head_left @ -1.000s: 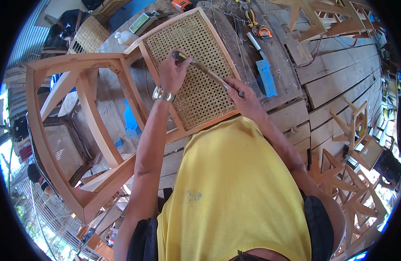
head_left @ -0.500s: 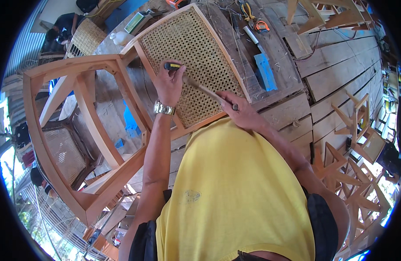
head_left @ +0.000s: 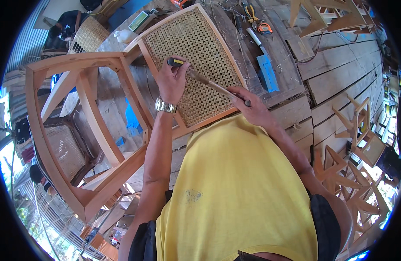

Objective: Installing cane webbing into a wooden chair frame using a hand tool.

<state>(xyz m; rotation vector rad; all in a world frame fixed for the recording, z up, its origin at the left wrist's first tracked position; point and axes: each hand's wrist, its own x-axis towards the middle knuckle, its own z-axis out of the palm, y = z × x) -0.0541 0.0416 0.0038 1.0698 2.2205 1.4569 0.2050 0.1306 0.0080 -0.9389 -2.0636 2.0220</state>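
A woven cane panel (head_left: 209, 56) in a light wooden chair frame (head_left: 229, 39) lies before me. Over its left part, my left hand (head_left: 172, 85) is closed around a short black-and-yellow handle (head_left: 176, 62); whatever lies below that handle is hidden. My right hand (head_left: 251, 108), at the panel's near right corner, grips the end of a long wooden-handled tool (head_left: 215, 87). The tool slants across the cane up toward my left hand. Its far end, close to my left fingers, is too unclear to make out.
The rest of the chair frame (head_left: 105, 118) stretches left. On the workbench lie a blue-wrapped piece (head_left: 267, 71), an orange tape measure (head_left: 265, 28) and yellow-handled pliers (head_left: 251, 14). More wooden frames (head_left: 352, 182) stand at right. A person (head_left: 63, 28) is at the far left.
My right hand and the long tool have shifted a little to the right. My left hand stays over the same part of the cane. The whole view has drifted slightly.
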